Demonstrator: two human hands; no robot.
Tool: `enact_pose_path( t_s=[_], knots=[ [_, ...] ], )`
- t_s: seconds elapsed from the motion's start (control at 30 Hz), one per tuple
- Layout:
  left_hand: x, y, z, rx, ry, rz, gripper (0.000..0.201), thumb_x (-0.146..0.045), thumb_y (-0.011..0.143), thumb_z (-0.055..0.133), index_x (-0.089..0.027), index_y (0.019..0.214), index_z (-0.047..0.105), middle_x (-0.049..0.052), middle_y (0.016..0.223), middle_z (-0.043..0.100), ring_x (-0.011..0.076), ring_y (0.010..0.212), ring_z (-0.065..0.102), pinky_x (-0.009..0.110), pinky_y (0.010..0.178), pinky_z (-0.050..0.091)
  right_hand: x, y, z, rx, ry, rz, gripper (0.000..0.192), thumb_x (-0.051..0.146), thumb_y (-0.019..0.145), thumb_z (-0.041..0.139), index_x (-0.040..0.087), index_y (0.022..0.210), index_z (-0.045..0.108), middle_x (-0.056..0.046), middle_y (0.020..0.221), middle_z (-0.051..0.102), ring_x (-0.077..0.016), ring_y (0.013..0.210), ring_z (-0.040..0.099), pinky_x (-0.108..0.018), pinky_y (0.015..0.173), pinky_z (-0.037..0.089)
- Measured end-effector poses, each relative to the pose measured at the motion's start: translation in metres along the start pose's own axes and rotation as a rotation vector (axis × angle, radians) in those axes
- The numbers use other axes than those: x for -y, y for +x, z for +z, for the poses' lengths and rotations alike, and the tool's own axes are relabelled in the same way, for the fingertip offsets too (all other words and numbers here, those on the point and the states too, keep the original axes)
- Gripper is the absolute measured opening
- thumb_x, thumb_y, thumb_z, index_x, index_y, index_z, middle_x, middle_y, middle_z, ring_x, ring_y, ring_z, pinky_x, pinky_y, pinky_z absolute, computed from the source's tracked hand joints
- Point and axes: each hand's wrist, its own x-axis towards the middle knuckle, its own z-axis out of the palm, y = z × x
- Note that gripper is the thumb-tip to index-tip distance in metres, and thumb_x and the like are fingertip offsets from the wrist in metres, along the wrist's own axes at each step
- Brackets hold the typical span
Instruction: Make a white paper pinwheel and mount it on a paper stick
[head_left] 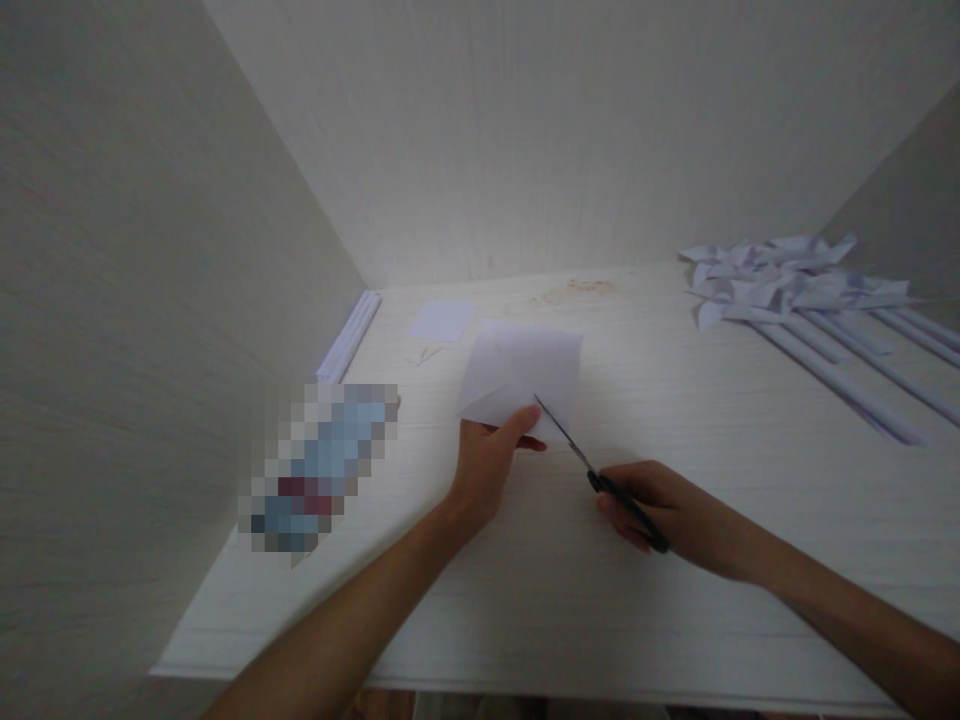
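A square sheet of white paper [525, 365] with faint creases is pinched at its near edge by my left hand [491, 455], thumb on top and fingers beneath. My right hand [649, 505] is wrapped around the black handles of a pair of scissors [626, 510]. Their slim blades reach up and left over the paper, with the tip close to my left thumb. Part of the blades overlaps the sheet's near right side; whether they are parted there is too fine to tell.
Paper pinwheels [787, 280] with rolled paper sticks [840, 380] lie at the right. Another white paper square [442, 320] and toothpick-like slivers [427, 355] are behind my left hand. Rolled paper sticks [349, 335] rest by the left wall, near a blurred-out object [322, 470]. Walls enclose the white tabletop [525, 620].
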Motion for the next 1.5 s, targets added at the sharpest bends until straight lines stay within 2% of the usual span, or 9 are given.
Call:
enact_pose_path(
  t_s=[0.73,1.0,1.5],
  knots=[
    [-0.0007,-0.0010,0.0016,-0.012,-0.031,0.003,0.027,-0.021,0.060,0.063,-0.016,0.086,0.061,0.001,0.078,0.061,0.0109,0.061,0.056,0.018,0.043,0.048,0.0024,-0.0009,0.0000,0.001,-0.023,-0.018,0.037,0.045,0.078,0.045,0.017,0.055,0.038,0.005,0.049,0.035,-0.0066,0.045,0.032,-0.021,0.042,0.024],
    [0.0016,-0.0031,0.0026,0.008,-0.003,-0.035,0.032,-0.023,0.059,0.064,-0.016,0.089,0.061,0.002,0.077,0.062,0.0122,0.062,0.056,0.019,0.043,0.047,0.0041,-0.0010,0.0006,-0.001,0.007,0.003,0.038,0.047,0.077,0.045,0.017,0.056,0.038,0.004,0.050,0.036,-0.0070,0.045,0.033,-0.021,0.042,0.024],
    [0.0062,-0.0055,0.0031,0.013,0.015,-0.094,0.022,-0.026,0.057,0.066,-0.012,0.074,0.062,0.003,0.071,0.061,0.0122,0.058,0.055,0.020,0.043,0.047,0.0020,-0.0001,0.0005,-0.011,0.005,0.000,0.039,0.048,0.078,0.044,0.016,0.056,0.039,0.004,0.050,0.036,-0.0068,0.045,0.032,-0.021,0.042,0.025]
  ],
)
